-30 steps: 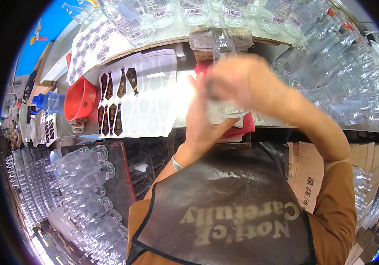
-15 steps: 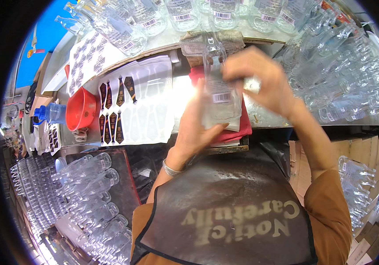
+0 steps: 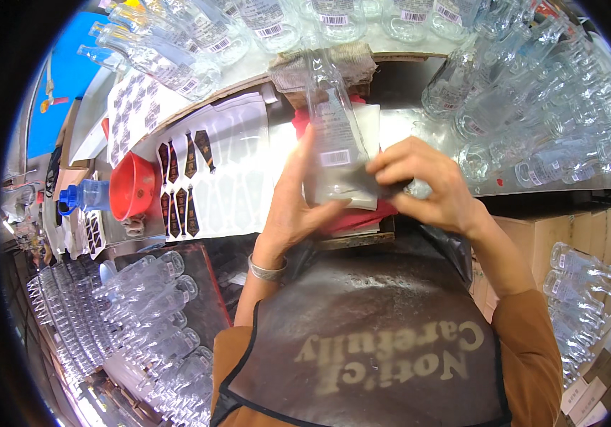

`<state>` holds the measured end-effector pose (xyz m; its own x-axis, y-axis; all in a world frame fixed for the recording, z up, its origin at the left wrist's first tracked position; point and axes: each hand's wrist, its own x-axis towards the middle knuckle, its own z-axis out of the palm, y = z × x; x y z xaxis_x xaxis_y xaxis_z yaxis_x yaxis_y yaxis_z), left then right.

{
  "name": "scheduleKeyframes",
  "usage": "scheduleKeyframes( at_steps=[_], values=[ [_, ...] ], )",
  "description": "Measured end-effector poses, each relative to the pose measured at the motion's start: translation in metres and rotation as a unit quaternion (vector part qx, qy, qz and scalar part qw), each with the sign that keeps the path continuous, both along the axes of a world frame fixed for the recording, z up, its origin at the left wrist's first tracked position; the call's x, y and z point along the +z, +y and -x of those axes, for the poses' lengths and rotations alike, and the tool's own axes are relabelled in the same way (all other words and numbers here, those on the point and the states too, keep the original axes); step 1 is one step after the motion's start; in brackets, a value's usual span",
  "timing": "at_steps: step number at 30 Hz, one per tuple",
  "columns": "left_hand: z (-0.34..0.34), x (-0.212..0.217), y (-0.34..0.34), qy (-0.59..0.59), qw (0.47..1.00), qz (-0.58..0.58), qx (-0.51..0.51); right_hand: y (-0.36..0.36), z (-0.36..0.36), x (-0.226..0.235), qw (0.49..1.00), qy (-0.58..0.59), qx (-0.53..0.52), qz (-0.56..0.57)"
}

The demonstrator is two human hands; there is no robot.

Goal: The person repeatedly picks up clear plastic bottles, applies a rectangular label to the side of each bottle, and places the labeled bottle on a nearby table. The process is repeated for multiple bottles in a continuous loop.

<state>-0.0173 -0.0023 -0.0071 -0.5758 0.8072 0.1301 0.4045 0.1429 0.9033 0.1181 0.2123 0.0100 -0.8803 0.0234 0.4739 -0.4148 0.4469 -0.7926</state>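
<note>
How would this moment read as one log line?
left hand: against clear bottle | right hand: pinching blurred dark item near bottle base | bottle neck: over folded cloth

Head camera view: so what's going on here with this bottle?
A person has a clear glass bottle lying at the bench, its neck over a folded cloth and red cloth showing beneath. Their left hand is against its left side and base. Their right hand pinches a small dark item, too blurred to name, at its lower right. A sheet with dark tie-shaped stickers lies to the left.
</note>
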Motion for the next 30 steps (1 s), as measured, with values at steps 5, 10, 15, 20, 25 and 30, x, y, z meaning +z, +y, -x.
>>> scheduleKeyframes(
  at_steps=[5, 10, 15, 20, 25, 30],
  values=[
    [-0.017, 0.004, 0.012, 0.071, 0.996, -0.005, 0.055, 0.017, 0.031, 0.025, 0.992, 0.006, -0.084, -0.095],
    [-0.027, -0.001, 0.015, 0.098, 0.988, -0.013, 0.117, 0.023, 0.083, 0.061, 0.978, -0.018, -0.151, -0.142],
    [-0.031, 0.000, 0.020, 0.146, 0.982, -0.005, 0.119, -0.003, 0.097, 0.060, 0.929, 0.069, -0.110, -0.348],
    [-0.016, -0.004, 0.018, 0.370, 0.927, 0.020, 0.051, -0.025, 0.073, 0.059, 0.925, 0.092, 0.016, -0.368],
    [-0.026, -0.001, 0.009, 0.055, 0.994, 0.025, 0.094, 0.004, 0.075, 0.052, 0.963, 0.070, -0.072, -0.251],
    [-0.002, -0.015, -0.003, 0.066, 0.998, 0.000, 0.014, -0.016, 0.050, 0.024, 0.961, 0.166, -0.045, -0.215]
  ],
)
